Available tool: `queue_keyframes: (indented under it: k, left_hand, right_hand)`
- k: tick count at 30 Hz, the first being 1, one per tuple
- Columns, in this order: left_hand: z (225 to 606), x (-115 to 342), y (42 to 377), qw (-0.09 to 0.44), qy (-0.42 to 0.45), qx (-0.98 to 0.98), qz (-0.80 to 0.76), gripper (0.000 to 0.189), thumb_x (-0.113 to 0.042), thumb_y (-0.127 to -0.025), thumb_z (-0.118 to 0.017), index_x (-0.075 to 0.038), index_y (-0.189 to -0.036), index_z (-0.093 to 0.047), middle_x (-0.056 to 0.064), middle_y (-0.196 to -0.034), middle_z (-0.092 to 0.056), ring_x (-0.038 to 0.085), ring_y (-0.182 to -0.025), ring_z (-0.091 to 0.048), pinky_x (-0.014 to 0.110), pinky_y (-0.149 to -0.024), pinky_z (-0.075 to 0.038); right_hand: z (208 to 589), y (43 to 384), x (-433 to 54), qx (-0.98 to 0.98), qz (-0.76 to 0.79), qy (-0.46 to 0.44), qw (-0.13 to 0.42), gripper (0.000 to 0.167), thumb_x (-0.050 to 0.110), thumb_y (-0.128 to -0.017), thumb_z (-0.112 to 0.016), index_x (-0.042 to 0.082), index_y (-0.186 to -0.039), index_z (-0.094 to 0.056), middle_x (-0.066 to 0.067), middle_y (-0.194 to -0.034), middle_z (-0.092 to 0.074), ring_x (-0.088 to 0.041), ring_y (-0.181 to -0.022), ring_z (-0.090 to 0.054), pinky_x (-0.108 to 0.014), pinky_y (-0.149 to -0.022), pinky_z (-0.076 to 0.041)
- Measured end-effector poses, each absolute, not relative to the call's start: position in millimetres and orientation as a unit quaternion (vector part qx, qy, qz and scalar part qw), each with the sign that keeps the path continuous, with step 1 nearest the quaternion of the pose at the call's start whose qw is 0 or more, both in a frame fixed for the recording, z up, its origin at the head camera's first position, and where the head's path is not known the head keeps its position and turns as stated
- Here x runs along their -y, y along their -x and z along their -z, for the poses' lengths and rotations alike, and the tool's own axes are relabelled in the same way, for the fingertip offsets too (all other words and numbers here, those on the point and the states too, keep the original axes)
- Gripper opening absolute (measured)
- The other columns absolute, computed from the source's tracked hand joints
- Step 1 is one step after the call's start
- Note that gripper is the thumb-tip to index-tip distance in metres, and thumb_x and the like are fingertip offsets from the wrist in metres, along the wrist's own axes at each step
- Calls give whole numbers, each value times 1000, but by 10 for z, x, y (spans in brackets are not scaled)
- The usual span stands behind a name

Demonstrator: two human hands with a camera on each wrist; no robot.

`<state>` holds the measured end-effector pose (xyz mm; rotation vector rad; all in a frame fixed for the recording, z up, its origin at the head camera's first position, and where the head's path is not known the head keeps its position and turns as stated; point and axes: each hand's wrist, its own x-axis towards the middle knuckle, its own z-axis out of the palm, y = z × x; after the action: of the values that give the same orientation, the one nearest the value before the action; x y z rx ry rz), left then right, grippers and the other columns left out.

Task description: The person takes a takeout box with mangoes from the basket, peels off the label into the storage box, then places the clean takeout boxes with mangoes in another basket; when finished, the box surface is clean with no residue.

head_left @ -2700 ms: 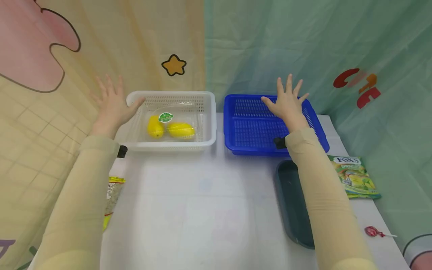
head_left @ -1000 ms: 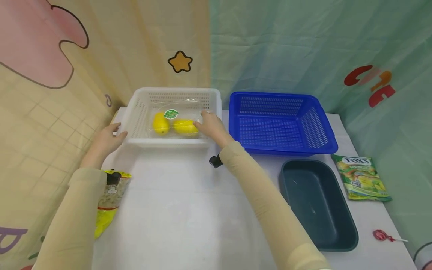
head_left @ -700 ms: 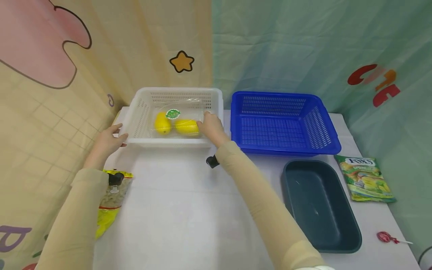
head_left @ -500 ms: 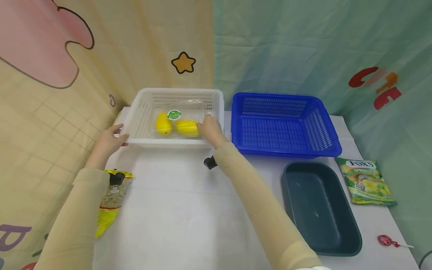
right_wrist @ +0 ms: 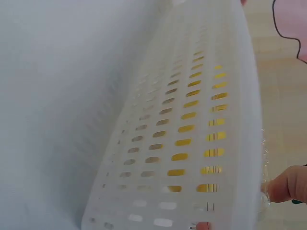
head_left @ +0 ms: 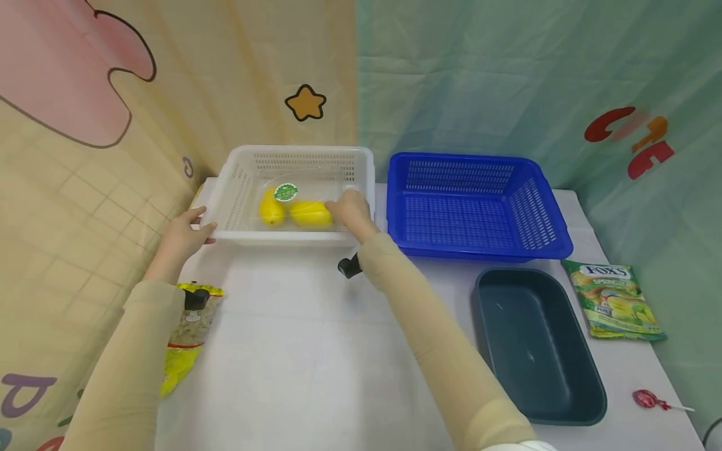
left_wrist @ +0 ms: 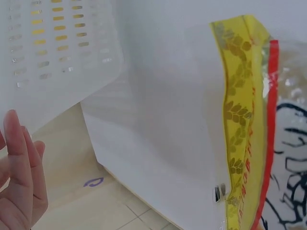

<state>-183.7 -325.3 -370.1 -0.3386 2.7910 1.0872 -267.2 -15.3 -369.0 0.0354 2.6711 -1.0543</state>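
Note:
A white slotted basket (head_left: 282, 235) stands at the back left. Inside lies a clear plastic pack (head_left: 316, 181) of yellow lemons (head_left: 311, 213) with a round green sticker (head_left: 286, 192). My right hand (head_left: 352, 213) reaches over the basket's front right and pinches the pack's right end; in the right wrist view the thumb (right_wrist: 288, 187) meets clear plastic above the rim. At the front left corner, my left hand (head_left: 183, 237) holds the basket's rim, thumb on top and a fingertip below. Fingers (left_wrist: 19, 167) come up against the basket's outside in the left wrist view.
Right of the white basket is a blue basket (head_left: 454, 222). A dark green tray (head_left: 533, 351) lies in front of it, beside a green FOX'S candy bag (head_left: 615, 300) and a red lollipop (head_left: 645, 399). A yellow bag (head_left: 188, 332) lies under my left wrist.
From spread open above the baskets, both hands have come down to the white basket: left at its corner, right on the pack. The sticker and lemons have just shifted slightly left.

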Motion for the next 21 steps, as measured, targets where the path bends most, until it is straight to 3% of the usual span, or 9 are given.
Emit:
queue_keyframes:
  k: [4,6,9,13,15,17,21]
  left_hand:
    - [3736,3236,1834,62,117,-922,-364,64,-25,-104,-45,2,-155,-17,40,-147,-32,-18,-54,-51,55,-105,-39]
    - [3752,3234,1838,62,118,-921,-367,64,-26,-104,-45,1,-155,-17,40,-147,-32,-18,-55,-51,55,-105,-39]
    - [3767,3239,1844,60,118,-918,-374,64,-26,-104,-44,1,-155,-17,40,-147,-32,-18,-54,-51,55,-106,-38]
    - [3772,3260,1848,55,120,-919,-372,65,-28,-104,-43,1,-155,-16,40,-146,-31,-19,-51,-49,56,-107,-36]
    - [3774,3266,1859,54,121,-922,-365,65,-29,-104,-43,1,-155,-17,40,-146,-32,-19,-50,-48,54,-105,-38]
    - [3774,3266,1868,53,124,-924,-358,65,-29,-104,-43,1,-155,-18,40,-145,-33,-19,-49,-48,50,-100,-41]
    - [3782,3262,1882,51,126,-926,-351,65,-30,-104,-43,1,-155,-19,40,-144,-35,-19,-49,-48,38,-88,-43]
  right_hand:
    - [3600,2673,62,-908,389,-19,154,40,38,-95,-64,1,-108,-64,-5,-77,-56,-22,-69,-61,-23,-56,-44]
    - [3542,2670,-7,-908,389,-16,156,39,38,-95,-63,1,-104,-65,-5,-75,-54,-24,-74,-65,-24,-59,-46]
    - [3431,2663,-132,-905,393,-15,163,40,38,-95,-63,0,-106,-64,-8,-86,-60,-27,-84,-70,-30,-72,-54]
    - [3233,2615,-328,-891,419,-24,173,54,38,-95,-62,0,-132,-53,-16,-131,-59,-24,-89,-73,-35,-95,-54]
    - [3133,2558,-443,-883,436,-21,175,61,36,-95,-61,1,-143,-45,-17,-145,-50,-24,-90,-73,-37,-96,-54]
    - [3043,2472,-568,-874,452,-13,178,66,34,-95,-61,1,-148,-38,-17,-148,-47,-25,-92,-73,-37,-94,-56]
    - [2932,2231,-857,-874,449,5,186,63,31,-95,-62,2,-147,-40,-16,-133,-56,-27,-93,-71,-38,-88,-58]
